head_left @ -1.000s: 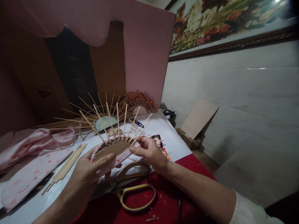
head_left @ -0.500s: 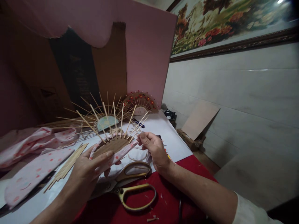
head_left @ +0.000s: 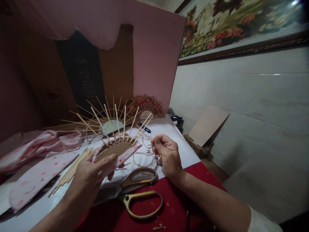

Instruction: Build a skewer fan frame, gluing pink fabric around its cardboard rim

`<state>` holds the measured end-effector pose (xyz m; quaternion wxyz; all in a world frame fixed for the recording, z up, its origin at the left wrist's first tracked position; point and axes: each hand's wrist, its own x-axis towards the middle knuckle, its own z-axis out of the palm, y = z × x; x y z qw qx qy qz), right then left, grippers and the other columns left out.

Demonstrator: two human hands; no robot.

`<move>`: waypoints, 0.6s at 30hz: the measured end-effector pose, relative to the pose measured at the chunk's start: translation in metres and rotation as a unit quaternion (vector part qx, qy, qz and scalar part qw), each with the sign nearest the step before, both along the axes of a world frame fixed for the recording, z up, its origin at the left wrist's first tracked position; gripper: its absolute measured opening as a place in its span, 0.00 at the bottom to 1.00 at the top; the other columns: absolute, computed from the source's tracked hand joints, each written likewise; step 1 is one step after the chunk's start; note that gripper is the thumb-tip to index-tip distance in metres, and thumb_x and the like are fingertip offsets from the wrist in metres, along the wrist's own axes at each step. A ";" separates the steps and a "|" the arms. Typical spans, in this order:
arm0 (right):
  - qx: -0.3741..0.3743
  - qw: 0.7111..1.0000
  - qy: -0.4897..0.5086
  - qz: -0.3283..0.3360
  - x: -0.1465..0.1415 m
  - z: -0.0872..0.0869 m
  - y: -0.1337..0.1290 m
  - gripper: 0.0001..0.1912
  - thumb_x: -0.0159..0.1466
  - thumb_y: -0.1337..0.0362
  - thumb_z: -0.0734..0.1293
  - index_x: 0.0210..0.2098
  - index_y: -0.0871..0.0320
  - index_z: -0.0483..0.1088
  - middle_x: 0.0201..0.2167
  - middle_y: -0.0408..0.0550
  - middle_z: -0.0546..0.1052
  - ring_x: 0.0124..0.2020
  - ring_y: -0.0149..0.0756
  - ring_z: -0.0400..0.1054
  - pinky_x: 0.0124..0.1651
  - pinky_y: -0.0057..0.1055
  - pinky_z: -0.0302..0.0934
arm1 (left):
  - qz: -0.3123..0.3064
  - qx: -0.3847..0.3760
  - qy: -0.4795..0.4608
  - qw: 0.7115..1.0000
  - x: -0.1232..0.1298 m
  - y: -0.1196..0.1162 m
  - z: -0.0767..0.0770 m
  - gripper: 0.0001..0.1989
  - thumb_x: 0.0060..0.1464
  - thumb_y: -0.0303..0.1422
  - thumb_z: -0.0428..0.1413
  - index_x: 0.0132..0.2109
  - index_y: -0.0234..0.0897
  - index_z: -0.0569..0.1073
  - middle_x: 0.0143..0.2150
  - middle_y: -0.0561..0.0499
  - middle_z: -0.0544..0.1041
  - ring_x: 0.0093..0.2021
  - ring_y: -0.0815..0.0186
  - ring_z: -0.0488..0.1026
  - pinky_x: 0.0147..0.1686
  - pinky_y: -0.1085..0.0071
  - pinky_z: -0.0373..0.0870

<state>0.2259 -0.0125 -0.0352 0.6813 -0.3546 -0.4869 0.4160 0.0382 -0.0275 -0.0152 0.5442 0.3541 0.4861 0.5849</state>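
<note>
My left hand (head_left: 93, 172) is closed round a cardboard half-circle (head_left: 114, 151), thumb on top and fingers beneath. Pink dotted fabric (head_left: 129, 156) wraps its rim and straight edge. Several thin wooden sticks (head_left: 117, 122) fan out from the curved edge, pointing away from me. Off to the right, apart from the half-circle, my right hand (head_left: 169, 156) is closed with thumb and fingers pinched together; anything between them is too small to make out. Small colourful beads (head_left: 158, 158) show beside that hand. Large scissors (head_left: 142, 193) with yellowish handles lie in front of both hands.
Loose sticks (head_left: 70, 170) and pink dotted fabric (head_left: 41, 180) lie left on the white tabletop (head_left: 169, 129). Behind stand a stick fan with a pale green base (head_left: 112, 126) and a flower-trimmed fan (head_left: 146, 106). Twine (head_left: 143, 154) trails mid-table; red cloth (head_left: 193, 180) covers the front.
My right hand has come away from the half-circle's right corner and moved right, still pinched. My left hand keeps its hold. The beads beside the right hand show more now.
</note>
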 end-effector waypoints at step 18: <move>0.020 0.990 -0.142 -0.015 -0.003 0.008 -0.006 0.11 0.60 0.59 0.66 0.27 0.58 0.75 0.22 0.45 0.74 0.20 0.29 0.60 0.24 0.28 0.55 | -0.061 0.044 0.054 0.996 -0.003 0.001 -0.008 0.20 0.36 0.32 0.66 0.39 0.40 0.71 0.19 0.55 0.75 0.18 0.66 0.70 0.14 0.77 0.61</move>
